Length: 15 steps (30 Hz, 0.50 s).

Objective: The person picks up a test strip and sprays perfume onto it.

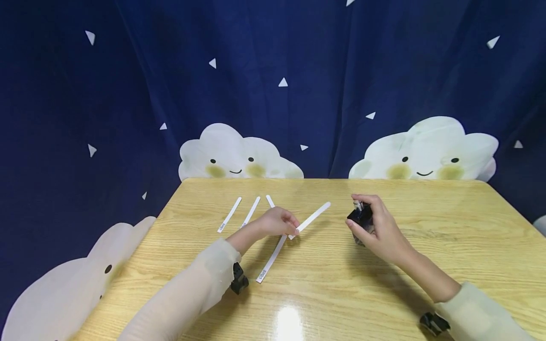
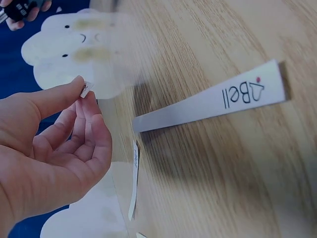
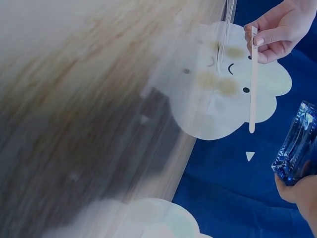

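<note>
My left hand point(image 1: 276, 221) pinches one end of a white perfume test strip point(image 1: 316, 214) between thumb and fingertips. The strip's far end points up and right, toward the bottle. In my right hand point(image 1: 386, 237) is a dark, square-edged glass perfume bottle point(image 1: 361, 217), its index finger on top of the silver spray nozzle point(image 1: 357, 205) and its thumb along the side. The right wrist view shows the bottle's shiny glass base point(image 3: 296, 148), raised off the table. Below the left hand lies another strip point(image 1: 271, 260), printed "Bell" at its wide end point(image 2: 247, 94).
More white strips lie on the wooden table point(image 1: 418, 284) to the left, among them a slanted strip point(image 1: 229, 215) and a neighbouring strip point(image 1: 252, 208). A third strip point(image 1: 270, 201) is partly covered by the left hand. A dark blue cloud-patterned curtain point(image 1: 315, 104) hangs behind the table.
</note>
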Tool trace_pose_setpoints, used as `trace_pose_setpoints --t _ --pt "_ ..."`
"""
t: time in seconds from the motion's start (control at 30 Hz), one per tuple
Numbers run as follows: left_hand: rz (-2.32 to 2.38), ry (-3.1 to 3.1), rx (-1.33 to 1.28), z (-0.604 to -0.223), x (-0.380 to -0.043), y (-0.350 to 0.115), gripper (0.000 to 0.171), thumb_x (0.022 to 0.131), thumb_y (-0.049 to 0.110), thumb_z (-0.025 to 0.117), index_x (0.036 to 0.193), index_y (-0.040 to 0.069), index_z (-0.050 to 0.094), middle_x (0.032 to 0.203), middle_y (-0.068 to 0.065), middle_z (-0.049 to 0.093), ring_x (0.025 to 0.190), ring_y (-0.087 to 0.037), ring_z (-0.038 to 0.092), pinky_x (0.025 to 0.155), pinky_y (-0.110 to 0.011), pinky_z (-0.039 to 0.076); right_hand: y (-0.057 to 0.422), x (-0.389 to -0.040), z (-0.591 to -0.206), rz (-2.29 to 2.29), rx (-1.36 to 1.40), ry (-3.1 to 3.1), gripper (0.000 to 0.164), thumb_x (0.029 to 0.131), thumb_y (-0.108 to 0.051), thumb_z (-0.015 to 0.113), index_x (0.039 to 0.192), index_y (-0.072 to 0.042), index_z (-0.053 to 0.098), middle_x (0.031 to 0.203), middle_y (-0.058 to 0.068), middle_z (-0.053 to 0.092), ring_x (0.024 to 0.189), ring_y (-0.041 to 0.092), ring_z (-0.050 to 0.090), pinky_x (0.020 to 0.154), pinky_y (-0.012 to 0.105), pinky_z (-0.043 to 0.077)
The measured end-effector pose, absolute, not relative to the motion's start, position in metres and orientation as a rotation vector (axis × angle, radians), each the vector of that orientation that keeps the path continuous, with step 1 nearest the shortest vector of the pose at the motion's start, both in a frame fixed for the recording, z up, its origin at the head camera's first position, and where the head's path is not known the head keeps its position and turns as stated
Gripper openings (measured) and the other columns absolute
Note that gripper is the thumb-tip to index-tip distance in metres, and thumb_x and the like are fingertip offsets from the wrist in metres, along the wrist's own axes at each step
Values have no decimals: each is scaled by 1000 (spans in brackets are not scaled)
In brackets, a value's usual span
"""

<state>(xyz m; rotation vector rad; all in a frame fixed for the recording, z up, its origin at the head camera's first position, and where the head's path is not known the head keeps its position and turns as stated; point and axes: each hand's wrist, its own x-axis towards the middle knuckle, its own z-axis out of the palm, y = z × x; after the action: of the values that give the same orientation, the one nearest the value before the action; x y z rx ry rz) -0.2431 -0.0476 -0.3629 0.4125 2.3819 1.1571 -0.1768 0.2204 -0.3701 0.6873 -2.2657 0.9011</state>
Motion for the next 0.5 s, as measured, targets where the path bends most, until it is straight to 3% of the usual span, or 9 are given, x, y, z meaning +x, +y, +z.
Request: trace_pose_setpoints --t 0.17,0.37,0.5 --pt "1181 2361 381 -361 -242 -51 15 83 7 71 97 2 69 74 4 59 68 -7 53 73 -28 53 219 -176 -371 904 684 -2274 63 77 0 74 133 -5 46 126 16 55 97 0 45 75 9 40" --pt "1194 2342 370 -360 -241 -56 17 84 8 71 100 2 69 78 3 61 71 -7 54 79 -33 55 218 -175 -370 890 672 -2310 62 79 -3 74 134 -7 44 126 15 54 90 5 46 70 14 43" --pt "1212 2324 374 -362 -242 -58 17 84 8 71 100 2 69 78 3 62 73 -7 55 77 -30 55 217 -175 -369 895 672 -2315 62 80 -3 73 134 -7 44 128 15 53 91 3 45 69 13 43"
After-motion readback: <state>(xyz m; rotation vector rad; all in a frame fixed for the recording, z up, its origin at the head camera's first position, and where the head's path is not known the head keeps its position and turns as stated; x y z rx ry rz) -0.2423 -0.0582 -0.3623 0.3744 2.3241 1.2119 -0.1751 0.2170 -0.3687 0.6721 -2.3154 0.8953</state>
